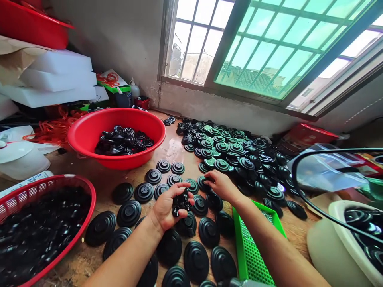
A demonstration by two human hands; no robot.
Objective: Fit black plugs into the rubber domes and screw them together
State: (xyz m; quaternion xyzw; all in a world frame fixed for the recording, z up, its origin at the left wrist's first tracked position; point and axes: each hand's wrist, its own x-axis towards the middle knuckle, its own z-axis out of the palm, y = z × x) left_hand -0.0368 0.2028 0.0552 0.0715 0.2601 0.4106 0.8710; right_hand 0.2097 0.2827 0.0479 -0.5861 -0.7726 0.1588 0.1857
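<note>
Several small black plastic parts (181, 202) lie in my left hand (167, 205), its fingers curled around them above the table. My right hand (218, 184) reaches out ahead and to the right, its thumb and fingertips together at the edge of a black ridged disc (203, 182). Whether those fingertips pinch the disc or a smaller piece, I cannot make out. Beneath and around both hands, more black stepped discs (200, 205) are laid out singly across the wooden table (176, 137).
A big heap of black discs (227, 147) lies below the window. At left are a red basin (116, 161) and a red basket (92, 195), both holding black parts. A green basket (243, 255) sits under my right forearm, and a pale bucket (326, 239) stands at right.
</note>
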